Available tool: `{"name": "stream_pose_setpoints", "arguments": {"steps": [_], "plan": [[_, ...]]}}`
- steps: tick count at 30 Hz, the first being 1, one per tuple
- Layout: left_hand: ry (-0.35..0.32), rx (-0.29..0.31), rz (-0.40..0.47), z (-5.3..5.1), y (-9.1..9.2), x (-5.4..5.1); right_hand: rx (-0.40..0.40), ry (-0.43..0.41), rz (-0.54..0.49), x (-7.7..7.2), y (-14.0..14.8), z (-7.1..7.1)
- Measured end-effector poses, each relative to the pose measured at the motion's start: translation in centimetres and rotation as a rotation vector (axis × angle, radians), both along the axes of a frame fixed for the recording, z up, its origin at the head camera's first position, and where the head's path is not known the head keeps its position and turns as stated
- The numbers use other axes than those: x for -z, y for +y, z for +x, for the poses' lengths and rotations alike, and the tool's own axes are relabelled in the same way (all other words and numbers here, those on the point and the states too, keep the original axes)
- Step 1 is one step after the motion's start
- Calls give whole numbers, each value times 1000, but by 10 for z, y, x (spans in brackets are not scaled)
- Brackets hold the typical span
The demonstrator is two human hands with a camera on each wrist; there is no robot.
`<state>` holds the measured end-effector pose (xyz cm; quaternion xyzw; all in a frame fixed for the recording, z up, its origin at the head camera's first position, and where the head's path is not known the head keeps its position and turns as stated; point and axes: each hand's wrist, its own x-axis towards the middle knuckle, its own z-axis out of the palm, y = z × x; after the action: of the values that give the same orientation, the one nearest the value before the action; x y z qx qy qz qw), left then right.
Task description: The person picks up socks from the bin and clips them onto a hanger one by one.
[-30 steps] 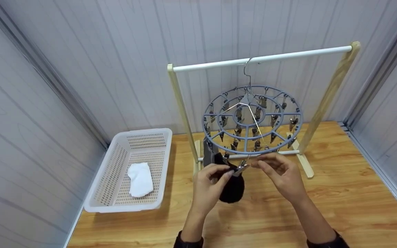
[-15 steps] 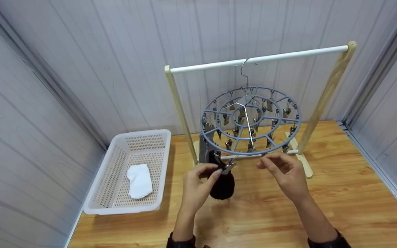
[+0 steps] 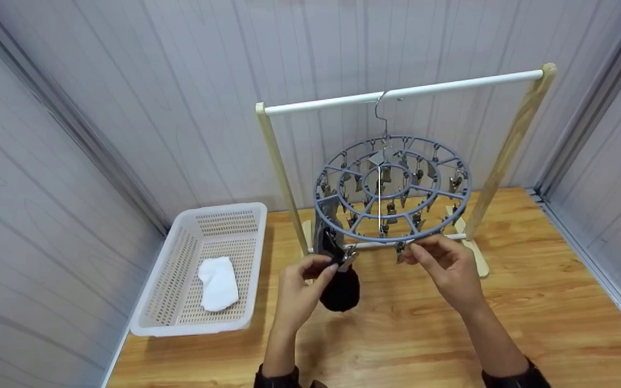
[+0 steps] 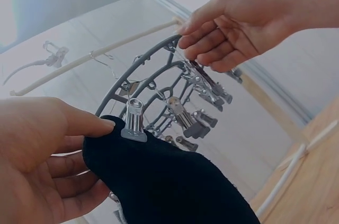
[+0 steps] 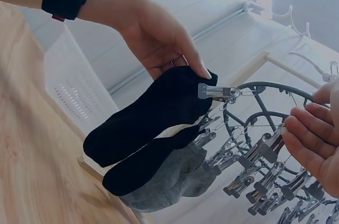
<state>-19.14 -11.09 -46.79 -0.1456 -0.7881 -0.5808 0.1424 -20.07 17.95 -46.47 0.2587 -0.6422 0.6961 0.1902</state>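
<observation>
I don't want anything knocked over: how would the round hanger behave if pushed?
The hanger would probably swing, hanging by one hook from the rail. It may tilt, since socks hang at one side. Its dangling clips would likely jiggle.

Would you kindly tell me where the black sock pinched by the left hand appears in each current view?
Head: below centre, the black sock hangs just right of the left hand.
Left wrist: at bottom centre, in the foreground.
Right wrist: left of centre, above a second black sock.
Shared landmark: the silver clip on the sock's edge, beside the left fingertips.
</observation>
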Motion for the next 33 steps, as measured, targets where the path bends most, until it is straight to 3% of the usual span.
{"name": "stream_pose_setpoints", "arguments": {"steps": [7, 22, 26, 33], "plan": [[-15, -4, 18, -1, -4, 1, 114, 0, 130, 2, -1, -2], [-42, 13, 35, -1, -10, -1, 323, 31, 303, 6, -7, -4], [-46, 8, 40, -2, -12, -1, 344, 83, 335, 6, -10, -3], [-44, -5, 24, -1, -12, -1, 321, 84, 350, 13, -9, -7]]}}
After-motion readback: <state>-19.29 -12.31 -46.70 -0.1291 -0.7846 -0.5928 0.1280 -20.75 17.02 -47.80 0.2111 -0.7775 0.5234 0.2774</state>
